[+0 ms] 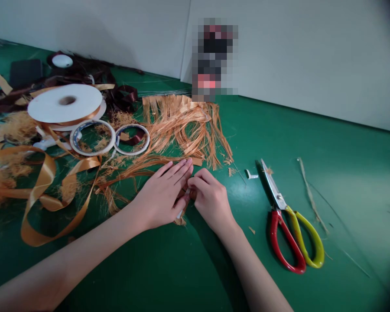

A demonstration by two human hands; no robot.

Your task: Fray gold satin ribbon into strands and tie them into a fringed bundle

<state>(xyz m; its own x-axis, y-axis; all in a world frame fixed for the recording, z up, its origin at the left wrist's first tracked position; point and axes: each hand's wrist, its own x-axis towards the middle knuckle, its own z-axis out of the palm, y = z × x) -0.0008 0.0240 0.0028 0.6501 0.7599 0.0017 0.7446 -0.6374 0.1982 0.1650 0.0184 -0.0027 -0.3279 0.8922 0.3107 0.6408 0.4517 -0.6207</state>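
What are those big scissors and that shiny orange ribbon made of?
The scissors seem to have steel blades, bright and smooth like metal, and glossy red and yellow plastic handles. The ribbon looks like satin, maybe polyester: it has a soft sheen and bends in smooth loops.

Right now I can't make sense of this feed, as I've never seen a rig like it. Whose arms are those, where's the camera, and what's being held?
There's no machine here. These are a person's two bare arms, filmed by one camera worn on their head, looking forward and down. Their left hand and right hand meet over a small tuft of gold fibres, pinched between them and partly hidden by the fingers. On the green tabletop lie frayed gold ribbon, loose gold satin ribbon, a white spool, two narrow tape rolls and red-and-yellow-handled scissors.
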